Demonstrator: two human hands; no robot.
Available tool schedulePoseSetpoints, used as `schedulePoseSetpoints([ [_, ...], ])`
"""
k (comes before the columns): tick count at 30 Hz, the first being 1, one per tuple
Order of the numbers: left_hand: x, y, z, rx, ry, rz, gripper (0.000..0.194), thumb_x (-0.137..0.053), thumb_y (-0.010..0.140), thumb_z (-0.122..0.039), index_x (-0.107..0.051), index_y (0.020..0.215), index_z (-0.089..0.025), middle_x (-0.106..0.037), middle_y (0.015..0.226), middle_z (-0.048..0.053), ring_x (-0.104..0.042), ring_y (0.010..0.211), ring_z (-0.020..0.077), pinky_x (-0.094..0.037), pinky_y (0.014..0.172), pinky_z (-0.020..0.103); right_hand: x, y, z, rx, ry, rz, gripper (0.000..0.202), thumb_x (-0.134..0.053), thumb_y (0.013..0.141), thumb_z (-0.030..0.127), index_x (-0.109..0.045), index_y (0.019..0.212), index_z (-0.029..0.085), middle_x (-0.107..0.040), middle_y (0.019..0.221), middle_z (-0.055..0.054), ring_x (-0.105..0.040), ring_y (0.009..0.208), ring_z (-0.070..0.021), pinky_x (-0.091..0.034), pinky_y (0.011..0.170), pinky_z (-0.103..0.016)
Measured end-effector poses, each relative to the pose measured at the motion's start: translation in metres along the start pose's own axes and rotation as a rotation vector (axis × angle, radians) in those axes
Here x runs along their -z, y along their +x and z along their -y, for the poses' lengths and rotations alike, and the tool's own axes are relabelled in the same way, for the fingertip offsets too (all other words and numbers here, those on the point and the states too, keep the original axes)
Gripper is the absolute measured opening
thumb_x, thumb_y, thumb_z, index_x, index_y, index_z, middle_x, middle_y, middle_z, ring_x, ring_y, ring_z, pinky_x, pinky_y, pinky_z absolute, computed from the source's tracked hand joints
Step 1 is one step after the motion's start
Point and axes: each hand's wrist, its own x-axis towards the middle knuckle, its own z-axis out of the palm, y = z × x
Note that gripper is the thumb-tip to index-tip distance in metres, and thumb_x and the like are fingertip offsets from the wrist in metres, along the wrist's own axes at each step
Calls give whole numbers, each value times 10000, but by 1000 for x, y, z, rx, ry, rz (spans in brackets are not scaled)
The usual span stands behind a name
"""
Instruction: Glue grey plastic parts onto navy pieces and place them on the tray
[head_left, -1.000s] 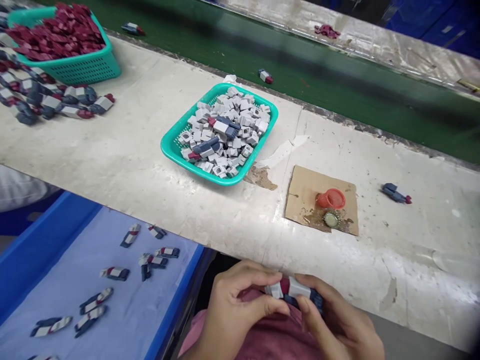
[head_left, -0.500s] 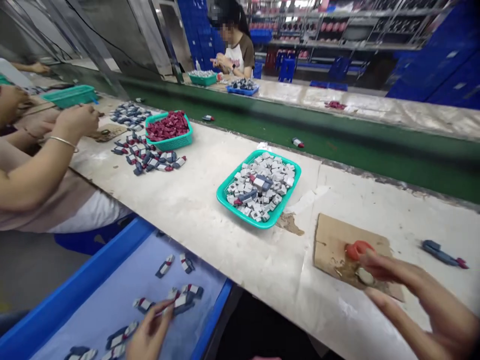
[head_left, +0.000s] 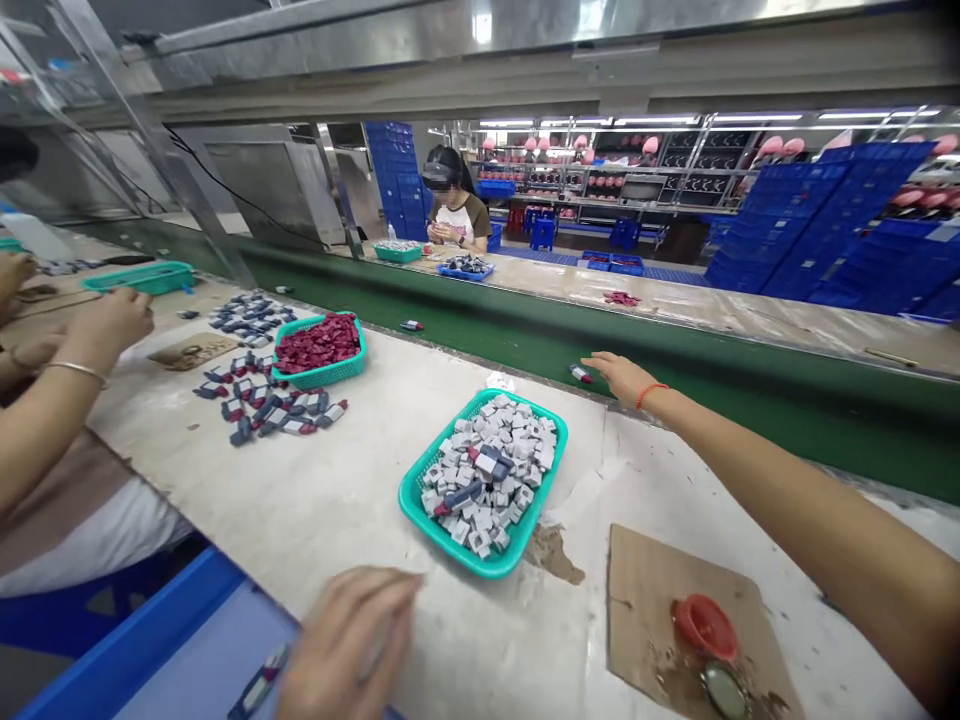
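Observation:
My right hand [head_left: 621, 378] is stretched far out over the edge of the green conveyor belt [head_left: 750, 390], fingers spread and empty, fingertips almost touching a small grey-and-red toy part [head_left: 578, 374] lying on the belt. A red band sits on that wrist. My left hand [head_left: 351, 640] hovers blurred at the table's near edge, fingers curled downward, beside a blue tray [head_left: 135, 660] holding an assembled part [head_left: 259, 690]; whether it grips anything is unclear. Between my arms stands a teal basket [head_left: 411, 497] heaped with grey blocks.
A cardboard sheet [head_left: 645, 580] carries a red cap [head_left: 705, 628] and a metal cap [head_left: 724, 692]. Further left are a teal basket of dark red parts [head_left: 319, 345] and loose assembled parts [head_left: 262, 405]. A co-worker's arm [head_left: 67, 400] works at left; another person [head_left: 454, 212] sits across the belt.
My right hand left the cardboard and reached forward to the belt. My left hand rose from the blue tray toward the table edge. The view tilted up.

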Motion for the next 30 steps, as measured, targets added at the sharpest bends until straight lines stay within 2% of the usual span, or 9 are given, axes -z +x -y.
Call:
schedulePoseSetpoints([
  [2, -2, 51, -25, -287, 58, 229, 399, -410, 843, -23, -594, 1096, -272, -675, 976, 30, -592, 931, 176, -473, 852, 276, -8, 30, -4, 59, -21, 94, 338, -540, 884, 261, -515, 1216, 202, -454, 1321, -101, -520, 1094, -216, -459, 913, -431],
  [5, -6, 99, -40, -385, 116, 535, 603, -217, 821, 86, -611, 1095, -280, -684, 951, 18, -600, 882, 157, -481, 768, 262, -16, 55, -16, 141, -31, 203, 252, -540, 887, 258, -571, 1129, 198, -510, 1258, -80, -539, 1055, -191, -456, 920, -421],
  [7, -10, 113, -37, -403, 136, 646, 561, -245, 835, 67, -626, 1063, -274, -684, 930, 17, -596, 877, 166, -471, 723, 258, -17, 58, -30, 152, -31, 244, 191, -540, 887, 260, -599, 1048, 175, -561, 1173, -71, -553, 1019, -176, -455, 918, -408],
  [12, -24, 110, -10, -550, 198, 681, 350, -420, 844, -26, -636, 999, -253, -657, 937, 24, -575, 844, 201, -408, 693, 285, -21, 40, -67, -7, 0, 222, 168, -562, 874, 263, -596, 973, 132, -585, 1062, -63, -577, 928, -162, -488, 847, -380],
  [17, -37, 112, -1, -606, 166, 571, 302, -510, 793, -24, -634, 887, -283, -591, 843, -11, -529, 746, 173, -325, 620, 264, -22, 5, -72, -180, 119, 5, 186, -568, 868, 264, -585, 1012, 146, -553, 1131, -74, -554, 982, -175, -483, 865, -386],
  [20, -38, 119, -6, -590, 175, 651, 149, -559, 795, -61, -600, 790, -203, -610, 868, -2, -549, 795, 174, -358, 674, 256, -6, -24, -65, -255, 244, -139, 219, -537, 889, 285, -560, 1050, 138, -583, 1035, -65, -579, 911, -161, -511, 794, -353],
  [23, -35, 124, -14, -601, 144, 715, 121, -575, 789, -61, -584, 786, -182, -637, 880, -2, -565, 824, 169, -375, 712, 242, 22, -72, -52, -268, 386, -240, 306, -490, 908, 328, -523, 1139, 130, -611, 879, -40, -598, 744, -129, -526, 672, -291],
  [27, -29, 127, -23, -601, 48, 744, 236, -505, 798, -24, -604, 854, -231, -610, 777, -25, -541, 777, 152, -349, 660, 220, 55, -167, -21, -254, 471, -340, 461, -446, 886, 467, -509, 1238, 176, -627, 812, -33, -554, 630, -125, -495, 613, -284],
  [30, -27, 132, -22, -614, -21, 777, 208, -491, 839, -88, -638, 850, -235, -616, 806, 3, -532, 821, 169, -362, 700, 231, 61, -243, 10, -290, 518, -397, 530, -476, 838, 548, -500, 1207, 167, -638, 833, -60, -593, 689, -161, -490, 552, -268],
])
